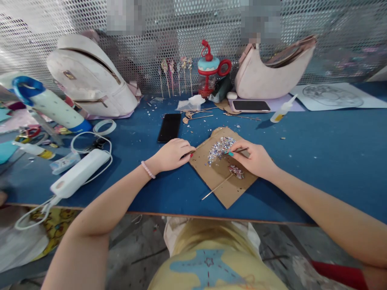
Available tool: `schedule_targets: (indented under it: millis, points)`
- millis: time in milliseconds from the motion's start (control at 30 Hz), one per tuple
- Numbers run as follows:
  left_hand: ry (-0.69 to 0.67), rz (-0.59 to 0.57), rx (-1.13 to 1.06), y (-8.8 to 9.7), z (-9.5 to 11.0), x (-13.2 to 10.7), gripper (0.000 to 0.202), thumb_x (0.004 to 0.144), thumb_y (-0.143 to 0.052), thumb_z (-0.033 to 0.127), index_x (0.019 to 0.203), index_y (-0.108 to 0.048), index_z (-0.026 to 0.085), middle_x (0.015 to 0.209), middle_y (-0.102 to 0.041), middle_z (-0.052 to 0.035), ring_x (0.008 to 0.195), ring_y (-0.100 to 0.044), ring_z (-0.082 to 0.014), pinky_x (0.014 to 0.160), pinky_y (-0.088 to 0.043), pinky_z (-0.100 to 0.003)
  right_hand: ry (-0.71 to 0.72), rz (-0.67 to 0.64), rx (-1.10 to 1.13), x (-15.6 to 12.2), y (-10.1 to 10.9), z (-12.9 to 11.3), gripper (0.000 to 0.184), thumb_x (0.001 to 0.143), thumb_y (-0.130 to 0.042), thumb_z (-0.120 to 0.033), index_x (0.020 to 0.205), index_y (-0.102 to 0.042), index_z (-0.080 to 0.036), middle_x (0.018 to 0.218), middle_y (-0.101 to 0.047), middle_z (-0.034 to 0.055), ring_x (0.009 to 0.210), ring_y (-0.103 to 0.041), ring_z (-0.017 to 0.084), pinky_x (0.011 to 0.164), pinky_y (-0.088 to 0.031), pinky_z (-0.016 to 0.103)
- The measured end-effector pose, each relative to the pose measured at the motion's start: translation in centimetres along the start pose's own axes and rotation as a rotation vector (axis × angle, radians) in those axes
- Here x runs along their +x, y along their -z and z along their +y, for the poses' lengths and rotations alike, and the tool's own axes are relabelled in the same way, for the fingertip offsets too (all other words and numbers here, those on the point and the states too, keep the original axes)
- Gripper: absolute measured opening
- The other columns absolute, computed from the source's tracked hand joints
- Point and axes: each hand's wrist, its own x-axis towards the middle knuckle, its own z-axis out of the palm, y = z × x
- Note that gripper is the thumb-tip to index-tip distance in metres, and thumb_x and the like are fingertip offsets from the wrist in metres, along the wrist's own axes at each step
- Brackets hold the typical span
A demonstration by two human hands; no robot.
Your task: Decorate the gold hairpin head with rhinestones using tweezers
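Note:
My left hand (177, 155) rests at the left corner of a brown cardboard square (228, 197). Its fingers are closed on a thin stick (200, 146) that runs along the cardboard's upper left edge. My right hand (252, 159) is over the cardboard, thumb and fingers pinching a thin, dark, pen-like tool (242, 150). The tool's tip points into a spread of small shiny rhinestones (220, 150), mostly silver and blue. Below that hand lies a stick ornament (236, 172) with a stone-covered oval head, its stick reaching past the cardboard's lower left edge.
A black phone (169, 127) lies beyond my left hand. Loose stick ornaments (193, 117) and a second phone (250, 106) are farther back. A glue bottle (283, 109) stands at right. A white power strip (81, 173) with its cable, a backpack (90, 76) and a red-handled cup (208, 66) are also there.

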Motion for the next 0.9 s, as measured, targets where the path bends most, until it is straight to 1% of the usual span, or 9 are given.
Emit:
schedule_targets:
  millis: [100,167,333,433,567,767,900]
  points:
    - [0.002,0.0,-0.004,-0.1,0.0,0.0,0.026,0.101,-0.047,0.023,0.118,-0.065,0.014,0.103,-0.069,-0.0088,0.098,-0.065,-0.0216,0.091,-0.051,-0.04,-0.008,0.023,-0.007,0.0,0.0,0.4,0.018,0.086,-0.058,-0.037,0.089,-0.066,-0.022,0.096,-0.075,0.0087,0.091,-0.071,0.026,0.086,-0.057,0.046]
    - [0.003,0.0,-0.006,-0.1,-0.1,-0.1,0.025,0.1,-0.05,0.022,0.118,-0.065,0.014,0.103,-0.069,-0.0081,0.098,-0.065,-0.0214,0.091,-0.051,-0.041,0.01,0.013,0.006,0.0,0.1,0.4,0.017,0.086,-0.059,-0.038,0.089,-0.066,-0.022,0.097,-0.075,0.0083,0.092,-0.071,0.025,0.087,-0.057,0.046]
    - [0.003,0.002,-0.003,-0.1,-0.1,-0.1,0.022,0.1,-0.054,0.023,0.117,-0.063,0.014,0.103,-0.068,-0.0064,0.097,-0.065,-0.0204,0.091,-0.053,-0.042,0.146,-0.171,0.099,-0.2,0.7,-0.7,0.012,0.089,-0.06,-0.033,0.089,-0.067,-0.023,0.097,-0.073,0.0061,0.093,-0.07,0.022,0.084,-0.056,0.038]
    - [-0.001,0.003,0.002,-0.1,-0.1,-0.1,0.021,0.1,-0.055,0.024,0.117,-0.063,0.014,0.103,-0.068,-0.0058,0.097,-0.065,-0.0201,0.091,-0.053,-0.042,0.182,-0.208,0.086,-0.3,0.8,-1.3,0.012,0.089,-0.059,-0.032,0.087,-0.067,-0.023,0.096,-0.072,0.0059,0.093,-0.07,0.021,0.082,-0.056,0.037]
    - [-0.004,0.001,0.002,-0.1,-0.2,-0.1,0.021,0.1,-0.054,0.024,0.118,-0.063,0.014,0.104,-0.068,-0.0062,0.098,-0.065,-0.0203,0.092,-0.053,-0.042,0.177,-0.207,0.065,-0.2,0.9,-1.1,0.011,0.089,-0.059,-0.032,0.088,-0.067,-0.024,0.097,-0.072,0.0061,0.093,-0.07,0.021,0.079,-0.057,0.036]
    - [-0.014,-0.004,-0.007,-0.1,-0.3,-0.1,0.022,0.101,-0.053,0.024,0.118,-0.063,0.014,0.103,-0.068,-0.0063,0.097,-0.065,-0.0202,0.091,-0.051,-0.04,0.13,-0.159,0.058,0.2,1.1,-0.2,0.012,0.088,-0.06,-0.033,0.088,-0.066,-0.023,0.097,-0.072,0.0062,0.092,-0.071,0.022,0.083,-0.057,0.04]
    - [-0.021,-0.008,-0.01,-0.2,-0.3,0.0,0.022,0.1,-0.052,0.022,0.118,-0.062,0.014,0.103,-0.068,-0.006,0.097,-0.065,-0.0203,0.091,-0.052,-0.04,0.102,-0.116,0.054,0.3,1.2,0.0,0.014,0.087,-0.059,-0.034,0.087,-0.067,-0.023,0.095,-0.073,0.0069,0.088,-0.071,0.022,0.083,-0.058,0.041]
